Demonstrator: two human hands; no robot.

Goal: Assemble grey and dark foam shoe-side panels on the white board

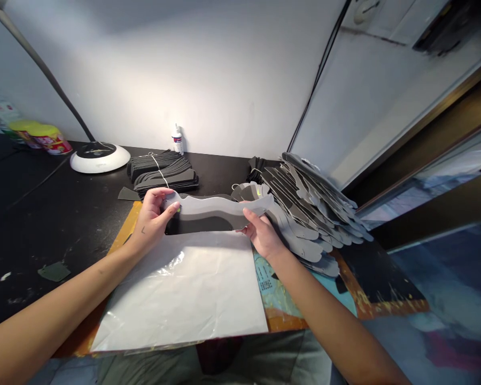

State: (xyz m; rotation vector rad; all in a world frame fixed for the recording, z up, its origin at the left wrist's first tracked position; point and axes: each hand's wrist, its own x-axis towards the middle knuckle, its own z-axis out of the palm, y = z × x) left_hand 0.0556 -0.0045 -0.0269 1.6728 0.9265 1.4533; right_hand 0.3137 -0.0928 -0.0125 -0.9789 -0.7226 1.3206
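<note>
My left hand (154, 216) pinches the left end of a long wavy-edged grey and black piece (212, 214), thumb in front and fingers behind. At its right end, my right hand (262, 230) grips it the same way. The piece is held up in bands of light grey, dark grey and black, with a small yellow-green spot by my left thumb. Below it lies a white sheet (188, 289) under clear plastic. To the right, a large fanned pile of similar grey pieces (304, 214) leans beside my right hand.
Behind my left hand is a string-tied stack of dark pieces (164, 174). A small white bottle (177, 141) stands against the wall. On the left are a lamp base (100, 158) and yellow-lidded containers (50, 140). A dark scrap (54, 271) lies on the black table (92, 219).
</note>
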